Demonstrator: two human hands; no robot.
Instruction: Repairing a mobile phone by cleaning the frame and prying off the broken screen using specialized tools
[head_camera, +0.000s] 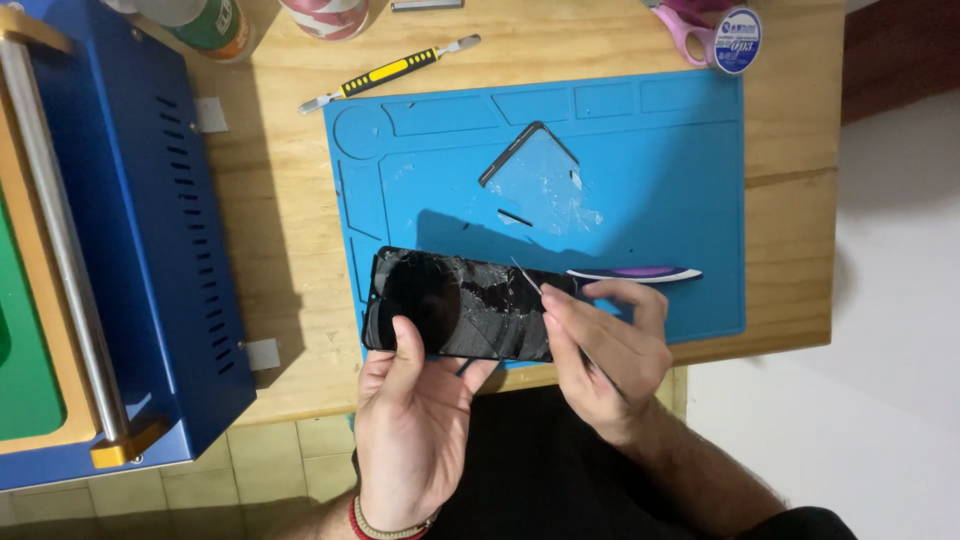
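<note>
Head view: left hand (415, 420) cradles cracked phone screen (455, 305) (thumb on top).

Cracked black phone screen (455, 303), flat, lengthwise

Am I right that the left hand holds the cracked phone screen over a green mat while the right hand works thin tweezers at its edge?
Not quite: the mat is blue, not green, as the head view shows. The rest holds: the left hand holds the cracked phone screen while the right hand works thin tweezers at its edge.
</note>
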